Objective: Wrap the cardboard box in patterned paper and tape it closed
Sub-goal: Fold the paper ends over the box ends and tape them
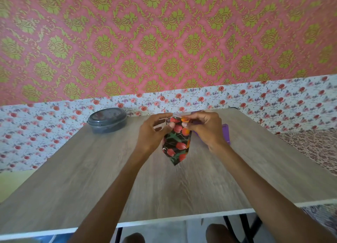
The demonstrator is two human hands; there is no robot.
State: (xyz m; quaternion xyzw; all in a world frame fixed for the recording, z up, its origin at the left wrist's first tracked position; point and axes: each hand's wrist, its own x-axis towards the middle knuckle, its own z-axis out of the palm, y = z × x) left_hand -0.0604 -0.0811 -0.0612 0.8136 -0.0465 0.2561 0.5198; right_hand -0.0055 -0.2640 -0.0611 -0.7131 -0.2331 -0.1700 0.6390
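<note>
A small box wrapped in black paper with red and orange tulips is held up above the middle of the wooden table, one corner pointing down toward me. My left hand grips its upper left side, thumb on the paper. My right hand pinches the paper at the box's top edge, where a strip of clear tape seems to stretch between both hands. The cardboard itself is hidden under the paper.
A round grey lidded container sits at the table's far left. A purple object, partly hidden by my right hand, lies behind the box. Floral paper covers the wall behind, and a patterned cloth lies to the right.
</note>
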